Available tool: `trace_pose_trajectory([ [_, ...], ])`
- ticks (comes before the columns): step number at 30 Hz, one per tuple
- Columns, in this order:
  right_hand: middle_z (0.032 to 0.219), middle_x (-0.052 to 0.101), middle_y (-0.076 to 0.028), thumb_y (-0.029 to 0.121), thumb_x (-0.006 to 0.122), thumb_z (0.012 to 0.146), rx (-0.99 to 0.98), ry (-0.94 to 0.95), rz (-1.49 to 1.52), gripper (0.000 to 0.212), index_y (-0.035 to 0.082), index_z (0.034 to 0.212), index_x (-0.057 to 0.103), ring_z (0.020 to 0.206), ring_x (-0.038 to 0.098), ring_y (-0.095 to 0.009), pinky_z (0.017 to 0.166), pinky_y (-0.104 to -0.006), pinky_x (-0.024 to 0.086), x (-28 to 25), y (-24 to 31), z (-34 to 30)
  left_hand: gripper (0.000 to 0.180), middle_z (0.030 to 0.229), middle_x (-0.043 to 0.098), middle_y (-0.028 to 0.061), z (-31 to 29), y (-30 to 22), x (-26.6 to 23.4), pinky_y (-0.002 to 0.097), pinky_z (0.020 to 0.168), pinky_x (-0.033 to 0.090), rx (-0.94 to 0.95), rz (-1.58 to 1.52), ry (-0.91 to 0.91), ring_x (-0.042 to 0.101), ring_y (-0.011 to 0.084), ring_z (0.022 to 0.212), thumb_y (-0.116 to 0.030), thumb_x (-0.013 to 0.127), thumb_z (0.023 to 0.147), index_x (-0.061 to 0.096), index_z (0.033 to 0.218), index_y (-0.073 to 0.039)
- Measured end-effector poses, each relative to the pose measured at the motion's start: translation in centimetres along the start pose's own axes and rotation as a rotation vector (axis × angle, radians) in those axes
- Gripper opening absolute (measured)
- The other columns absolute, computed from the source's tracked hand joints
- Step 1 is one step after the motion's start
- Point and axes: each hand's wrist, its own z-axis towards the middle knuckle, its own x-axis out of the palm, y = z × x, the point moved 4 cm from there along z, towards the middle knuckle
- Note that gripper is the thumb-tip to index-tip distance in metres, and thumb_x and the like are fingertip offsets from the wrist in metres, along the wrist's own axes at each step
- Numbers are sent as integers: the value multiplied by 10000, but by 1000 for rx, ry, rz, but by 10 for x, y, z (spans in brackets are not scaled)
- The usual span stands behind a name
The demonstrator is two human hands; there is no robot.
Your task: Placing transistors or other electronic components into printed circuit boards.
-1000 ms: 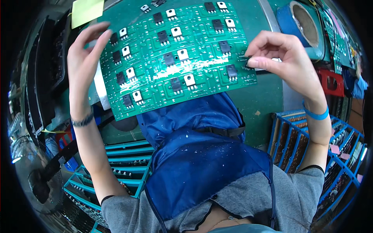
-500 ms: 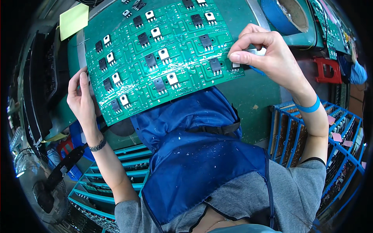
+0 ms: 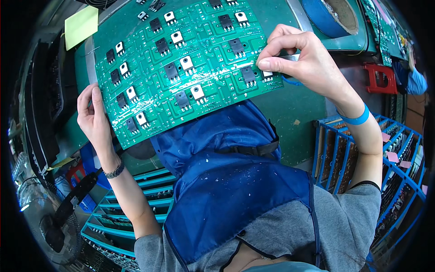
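Far left: round fan with thin wire cage (image 3: 52, 235), dark at the hub, its outline fading into the black lens rim. Above and to its right, a flat, matte yellow paper sheet (image 3: 81, 28). Left hand (image 3: 94, 115) upright at the left edge of a thin, rectangular, glossy green circuit board (image 3: 222, 94), fingers bent, thumb raised along the edge; whether they grip the board or merely touch it cannot be told from this angle.

Board lies tilted in front of the person, near edge above a smooth, creased, dark-blue fabric apron (image 3: 240, 195) flecked with pale specks. Its face carries paired three-legged parts, some matte black, others white-faced with a round hole; a bright glare band washes out fine traces. Topmost parts cropped by the frame.

Right hand (image 3: 301, 59): thumb and forefinger pinched on a small white-faced three-legged component (image 3: 268, 74) at the lower right corner, its upper end hidden. Beyond, a thick, round, blue-sided roll (image 3: 315, 16), cut off above. Farther right, red plastic stool (image 3: 371, 78).
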Motion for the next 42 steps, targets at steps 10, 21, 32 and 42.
trace_pose_trajectory([
  [10,771,570,17,185,776,809,-13,-21,-3,156,36,840,741,758,477,-91,631,-262,357,-1,0,0,223,1090,637,54,-2,-1,-2,222,839,467,1,14,-1,591,83,939,-163,616,968,659,1074,27],
  [21,866,563,-37,157,812,727,-189,-207,-230,318,38,958,628,788,532,-161,671,-290,436,0,16,-10,226,1107,627,60,-1,-1,0,234,855,468,9,40,-9,592,95,957,-157,607,973,661,1080,35],
  [32,871,584,25,204,781,788,-287,-173,-295,288,40,967,626,766,445,-89,696,-241,377,-33,34,35,181,1110,613,74,-3,-7,2,221,782,465,41,52,-13,578,93,938,-118,597,970,659,1051,32],
  [42,796,662,-166,166,732,770,-271,-261,-408,202,2,850,644,746,650,-330,678,-412,506,-6,-1,205,168,1072,624,71,-5,-18,6,243,749,463,77,126,-26,582,121,925,-131,609,959,665,1028,11],
])
